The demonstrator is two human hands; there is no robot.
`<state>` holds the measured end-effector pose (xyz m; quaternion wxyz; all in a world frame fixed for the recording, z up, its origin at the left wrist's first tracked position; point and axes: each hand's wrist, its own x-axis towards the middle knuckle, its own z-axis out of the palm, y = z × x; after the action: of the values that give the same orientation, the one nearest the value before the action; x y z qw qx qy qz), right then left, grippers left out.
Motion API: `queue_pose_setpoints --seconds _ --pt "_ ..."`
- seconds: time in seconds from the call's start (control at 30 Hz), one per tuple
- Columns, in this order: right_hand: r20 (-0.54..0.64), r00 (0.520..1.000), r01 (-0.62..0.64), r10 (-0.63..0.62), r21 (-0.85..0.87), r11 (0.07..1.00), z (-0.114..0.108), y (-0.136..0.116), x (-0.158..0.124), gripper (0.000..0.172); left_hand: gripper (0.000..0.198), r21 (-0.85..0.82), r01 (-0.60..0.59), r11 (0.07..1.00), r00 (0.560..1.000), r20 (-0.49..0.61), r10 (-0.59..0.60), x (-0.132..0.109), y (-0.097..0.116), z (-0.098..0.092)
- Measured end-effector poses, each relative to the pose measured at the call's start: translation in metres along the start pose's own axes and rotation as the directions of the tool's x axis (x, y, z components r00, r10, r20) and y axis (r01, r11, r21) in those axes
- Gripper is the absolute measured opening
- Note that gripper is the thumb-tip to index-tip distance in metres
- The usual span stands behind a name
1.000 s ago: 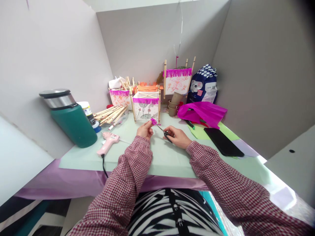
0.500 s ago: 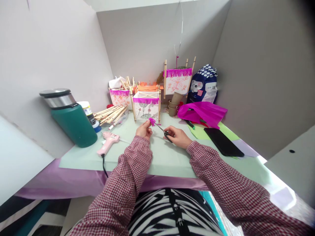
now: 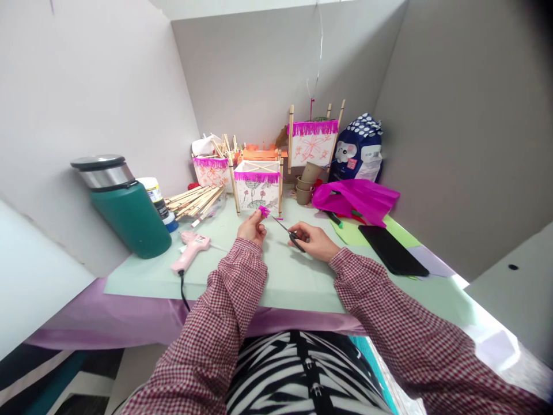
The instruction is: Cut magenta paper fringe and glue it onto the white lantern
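Pinched in my left hand [image 3: 253, 227] is a small piece of magenta crepe paper [image 3: 264, 212] with a fringed edge. My right hand [image 3: 318, 242] is closed round the dark handles of a pair of scissors [image 3: 295, 240]. The blades point up and left, their tips just right of the paper and seemingly apart from it. A thin magenta scrap [image 3: 279, 219] lies near the tips. Just behind my hands stands a stick-framed paper lantern [image 3: 258, 190] with black drawings and a magenta fringe along its top.
Left are a green flask [image 3: 129, 219], a pink glue gun [image 3: 191, 252], a glue bottle [image 3: 156, 199] and wooden sticks [image 3: 196, 203]. Right are magenta crepe paper [image 3: 358, 196], a black phone [image 3: 392, 249] and small brown pots [image 3: 305, 190]. Another lantern [image 3: 311, 147] hangs behind.
The paper in my left hand has shifted slightly left, and the scissor tips have drawn a little away from it. Both hands keep their hold.
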<state>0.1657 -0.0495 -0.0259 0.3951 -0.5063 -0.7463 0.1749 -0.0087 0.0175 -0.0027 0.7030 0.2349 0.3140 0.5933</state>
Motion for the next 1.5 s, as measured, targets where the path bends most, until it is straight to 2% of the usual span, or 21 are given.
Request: queue_pose_setpoints --seconds 0.4,1.5 --pt "-0.004 0.999 0.034 -0.034 -0.011 0.999 0.0029 0.0016 0.0004 0.027 0.007 0.047 0.004 0.999 0.997 0.082 -0.008 0.0024 -0.004 -0.0022" --pt "-0.014 0.999 0.038 -0.039 -0.03 0.999 0.0034 -0.0018 0.0014 0.026 0.006 0.097 0.004 0.995 0.998 0.062 -0.01 -0.0037 -0.003 0.0024"
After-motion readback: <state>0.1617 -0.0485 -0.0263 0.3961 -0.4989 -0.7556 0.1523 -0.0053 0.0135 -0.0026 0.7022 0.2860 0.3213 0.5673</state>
